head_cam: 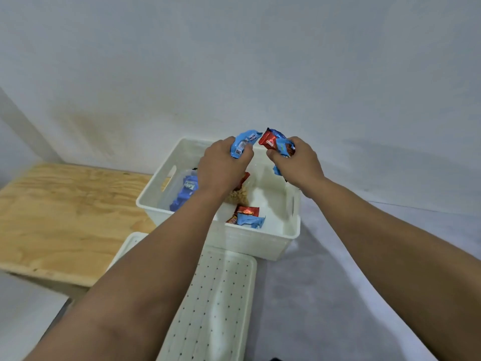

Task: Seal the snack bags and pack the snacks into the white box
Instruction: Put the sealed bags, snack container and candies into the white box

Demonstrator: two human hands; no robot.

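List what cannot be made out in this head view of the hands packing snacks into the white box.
- Head view: the left hand covers most of its light blue snack packet; how many it holds is unclear.
- The left forearm hides part of the white plastic box floor and the clear bag of pale snacks; its seal is unseen.
- The right hand covers its red and blue packets; count unclear.
- The perforated white lid is cut off by the bottom edge.
- Packet print is blurred.

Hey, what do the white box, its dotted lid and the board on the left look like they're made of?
White box: likely moulded plastic, smooth with a slight sheen, cut-out handles in its walls.
Lid: seemingly the same white plastic, matte, with rows of small dots, holes or dimples, hard to tell.
Board: probably unfinished plywood, pale with swirling grain and a raw edge.
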